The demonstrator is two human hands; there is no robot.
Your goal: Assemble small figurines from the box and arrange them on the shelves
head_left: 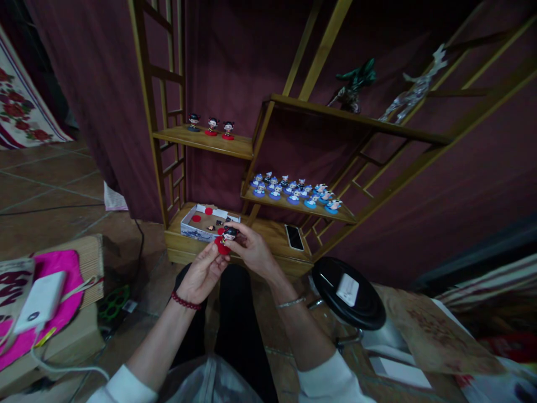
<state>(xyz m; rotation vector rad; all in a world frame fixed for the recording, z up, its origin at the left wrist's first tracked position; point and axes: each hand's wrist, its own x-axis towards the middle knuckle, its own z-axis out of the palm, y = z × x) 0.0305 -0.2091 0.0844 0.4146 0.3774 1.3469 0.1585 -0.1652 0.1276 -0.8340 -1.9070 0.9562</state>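
A small doll figurine (229,233) with black hair and a red round base (222,246) is between my two hands, in front of the lowest shelf. My left hand (206,272) is closed on the red base from below. Fingers of my right hand (254,250) pinch the figurine around its head and body. Just behind my hands stands an open cardboard box (191,230) with red discs (196,219) and small dark figurine parts (211,228) in it. My right fingers hide part of the box.
Three similar figurines (211,126) stand on the upper left shelf (201,139). Several blue-and-white ones (276,192) crowd the middle shelf. A phone (294,237) lies on the lowest shelf. To the right is a black round stool (356,274); at left, a white power bank (41,301) on pink cloth.
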